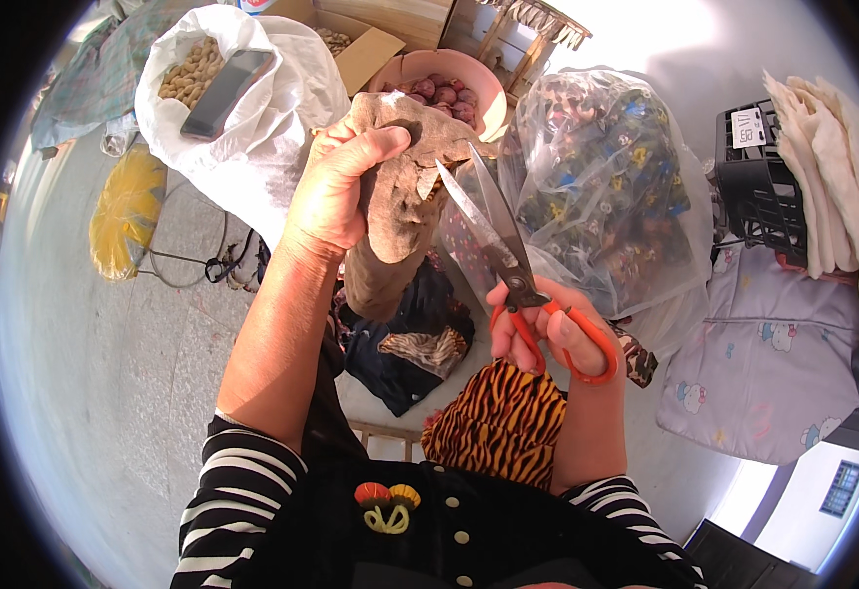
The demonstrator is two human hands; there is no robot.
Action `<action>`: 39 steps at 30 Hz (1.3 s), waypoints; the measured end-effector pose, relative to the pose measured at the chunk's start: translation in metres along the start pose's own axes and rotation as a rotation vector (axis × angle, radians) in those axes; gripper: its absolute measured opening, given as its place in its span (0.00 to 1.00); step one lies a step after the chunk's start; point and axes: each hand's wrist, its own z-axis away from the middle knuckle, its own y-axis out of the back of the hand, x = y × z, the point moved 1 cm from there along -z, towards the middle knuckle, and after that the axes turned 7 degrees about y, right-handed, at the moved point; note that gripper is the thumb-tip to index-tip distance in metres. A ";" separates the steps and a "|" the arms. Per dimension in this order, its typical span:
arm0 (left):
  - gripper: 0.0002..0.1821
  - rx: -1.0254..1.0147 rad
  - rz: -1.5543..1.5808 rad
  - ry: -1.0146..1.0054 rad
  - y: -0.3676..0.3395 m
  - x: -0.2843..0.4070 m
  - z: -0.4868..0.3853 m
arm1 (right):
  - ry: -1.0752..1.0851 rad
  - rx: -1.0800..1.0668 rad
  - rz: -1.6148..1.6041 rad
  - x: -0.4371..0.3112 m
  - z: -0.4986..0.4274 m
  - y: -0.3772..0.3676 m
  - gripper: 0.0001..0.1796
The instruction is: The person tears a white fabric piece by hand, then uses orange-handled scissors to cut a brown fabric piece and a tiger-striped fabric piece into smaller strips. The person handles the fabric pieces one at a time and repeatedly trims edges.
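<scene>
My left hand (335, 184) pinches a worn brown cloth (398, 228) between thumb and fingers and holds it up, its lower part hanging down. In my right hand (573, 331) is a pair of scissors (516, 278) with orange handles. Their blades are parted, and the tips are by the cloth's torn right edge; whether they touch it I cannot tell. A tiger-striped cloth (499, 420) lies over my lap, under my right forearm. Dark cloth pieces (407, 372) lie below the held cloth.
A white sack (282, 96) of peanuts, with a phone (227, 94) on it, stands at the upper left. Behind the cloth sits a pink basin (496, 110) of red onions. A clear plastic bag (606, 199) of patterned fabric stands right, near a black plastic crate (761, 191).
</scene>
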 end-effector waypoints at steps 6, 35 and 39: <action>0.15 0.008 -0.013 0.001 -0.002 -0.001 0.001 | 0.007 -0.011 0.015 0.000 -0.001 0.002 0.33; 0.19 -0.047 -0.100 0.038 -0.013 -0.012 0.008 | 0.569 0.220 -0.335 -0.007 -0.014 0.005 0.41; 0.21 -0.024 -0.123 0.017 -0.011 -0.005 0.004 | 0.312 -0.002 -0.105 0.000 0.000 0.012 0.41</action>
